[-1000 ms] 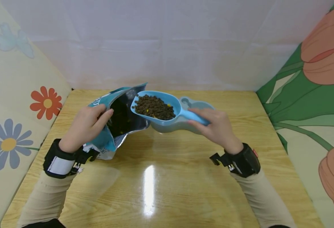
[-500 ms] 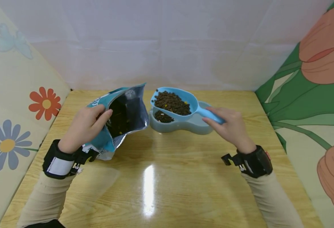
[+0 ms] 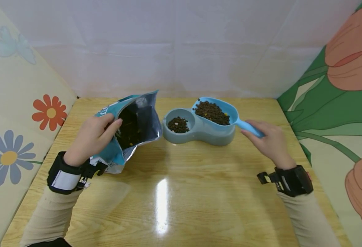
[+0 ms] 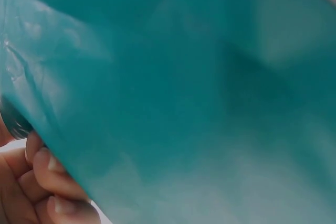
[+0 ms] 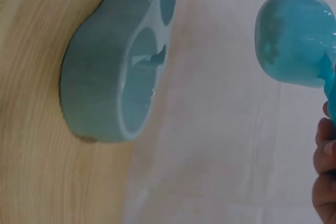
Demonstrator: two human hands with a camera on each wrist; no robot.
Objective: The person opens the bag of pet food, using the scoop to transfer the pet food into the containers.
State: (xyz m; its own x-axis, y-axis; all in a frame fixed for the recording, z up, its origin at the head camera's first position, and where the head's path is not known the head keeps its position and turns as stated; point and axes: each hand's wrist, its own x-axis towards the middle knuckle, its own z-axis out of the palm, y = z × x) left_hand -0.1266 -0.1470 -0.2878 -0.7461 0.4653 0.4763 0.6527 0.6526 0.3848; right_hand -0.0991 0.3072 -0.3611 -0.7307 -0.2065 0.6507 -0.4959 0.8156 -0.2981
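My left hand [image 3: 92, 139] grips the open mouth of a teal pet-food bag [image 3: 128, 127] that leans on the table; dark kibble shows inside. In the left wrist view the bag [image 4: 184, 93] fills the frame, with my fingers [image 4: 44, 182] curled at its edge. My right hand [image 3: 268, 142] holds the handle of a light-blue scoop [image 3: 214, 111] heaped with brown kibble, hovering over the right well of a grey-blue double bowl [image 3: 210, 134]. The left well holds a little kibble [image 3: 178, 124]. The right wrist view shows the bowl [image 5: 110, 77] and the scoop's underside [image 5: 294, 40].
The wooden table [image 3: 174, 192] is boxed in by a white back wall and flowered side panels at left and right. Black bands with cameras sit on both wrists.
My right hand has carried the full scoop rightward, from beside the bag's mouth, past the bowl's left well, to above its right well. The left hand and bag have stayed put.
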